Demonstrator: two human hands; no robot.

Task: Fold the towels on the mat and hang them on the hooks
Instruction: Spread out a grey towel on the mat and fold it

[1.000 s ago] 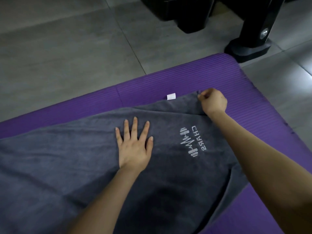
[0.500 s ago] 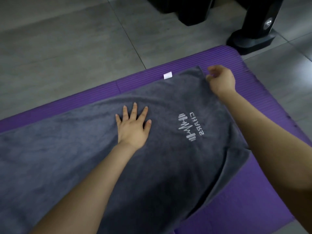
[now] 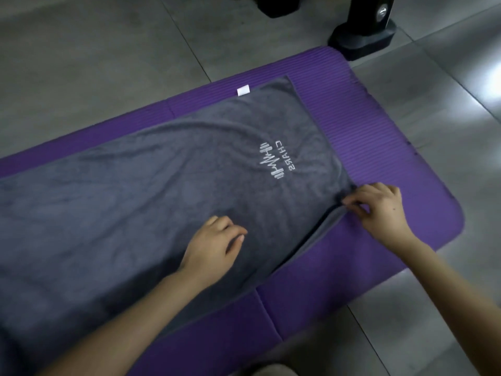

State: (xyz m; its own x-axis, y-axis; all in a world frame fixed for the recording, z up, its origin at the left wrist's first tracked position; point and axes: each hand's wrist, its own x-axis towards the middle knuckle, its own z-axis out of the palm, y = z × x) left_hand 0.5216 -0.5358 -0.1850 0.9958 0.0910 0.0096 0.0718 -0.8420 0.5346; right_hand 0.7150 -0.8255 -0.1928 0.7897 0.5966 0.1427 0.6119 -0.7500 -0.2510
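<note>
Grey towel [image 3: 130,213] cut off left; right hand [image 3: 379,208] pinches its corner.

Grey tiled floor [image 3: 81,63]; black stand base [image 3: 363,42] top right; second black foot [image 3: 279,8] nearby.

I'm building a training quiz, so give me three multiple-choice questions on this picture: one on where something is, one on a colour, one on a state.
1. Where does the white tag sit?
A) at the grey towel's far edge
B) at its near edge
C) on the bare floor

2. What colour is the mat?
A) blue
B) purple
C) green

3. What is the right hand doing?
A) lying flat on the mat
B) hanging in the air
C) pinching the towel's near corner

Answers:
1 A: the tag juts from the edge away from the person.
2 B: ribbed purple shows round the towel.
3 C: its fingers close on the corner's fabric.
</note>
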